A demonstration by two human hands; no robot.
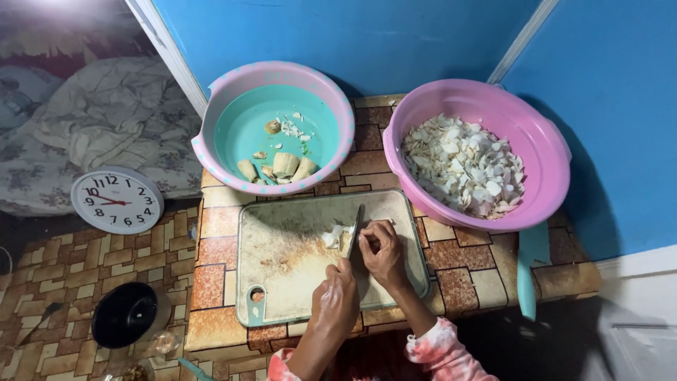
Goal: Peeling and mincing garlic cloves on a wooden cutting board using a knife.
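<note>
A blue wall (367,35) rises behind a low desk (218,261) covered in a brick-patterned sheet. On the floor to the left lies a rumpled cloth (106,120), and below it a round white clock (117,201) lies face up. A black pot (125,315) sits on the patterned floor near the desk's left corner.

At the back right of the desk stands a pink basin (543,141), heaped with thin white slices (462,166). Beside it, back left, a teal bowl (211,134) with a pink rim holds a few pale peeled chunks (285,164) and scraps. A teal handle (526,279) lies along the desk's right edge, just under the pink basin.

In front of both, a pale cutting board (282,254) lies flat, stained brownish in the middle. The person's two hands meet over its right half. The left hand (336,300) is clenched around a knife's handle; the knife (355,231) points away from the person, blade down on the board. The right hand (384,250) bends its fingers over a small white piece (333,236), pinning it against the board just beside the blade. A few cut white bits lie touching that piece. Pink-and-white sleeves (441,353) show at the bottom edge.
</note>
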